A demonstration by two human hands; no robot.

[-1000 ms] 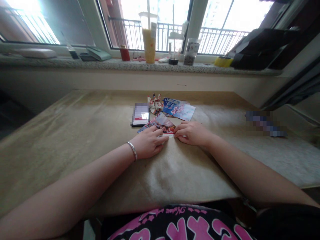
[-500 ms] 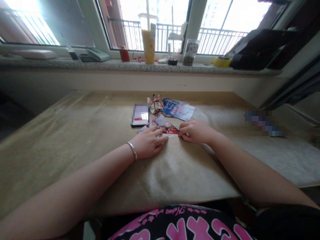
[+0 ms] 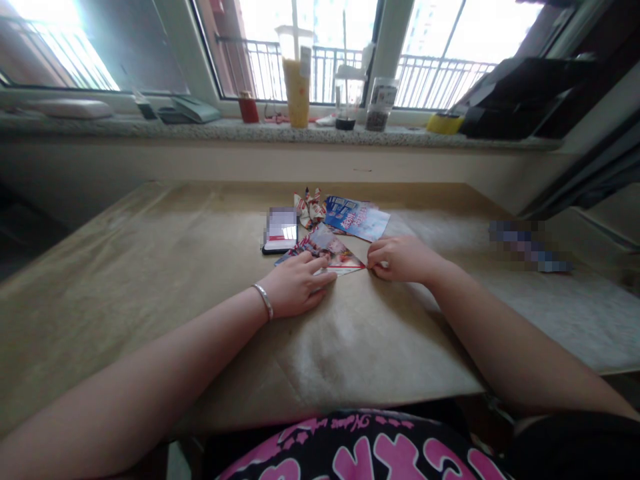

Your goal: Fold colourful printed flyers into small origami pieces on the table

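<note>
**A:** Report the left hand (image 3: 297, 285) first: state and contact.

**B:** Released, not clenched. It lies palm down on the tan paper table covering (image 3: 150, 313), fingers extended, with the fingertips (image 3: 323, 279) resting on the lower edge of a glossy printed sheet (image 3: 323, 252). A silver bangle (image 3: 263, 300) encircles the wrist.

**A:** Right hand (image 3: 403, 260)?

**B:** Fingers curled inward, positioned at the sheet's right corner. Contact at that corner appears likely, but from this position it cannot be determined whether paper is gripped.

**A:** Confirm the sheet's location.

**B:** Flat on the covering between both hands, narrowing to a point on the right.

**A:** Adjacent items?

**B:** A smartphone (image 3: 280, 230) with a blurred screen lies just left of the sheet. Beyond the sheet are a folded red-and-white paper (image 3: 309, 208) and, to its right, blue printed flyers (image 3: 356, 219).

**A:** Beyond the table?

**B:** A granite windowsill (image 3: 250, 132) runs along the window, supporting a tall cup of orange drink (image 3: 297, 87).
</note>
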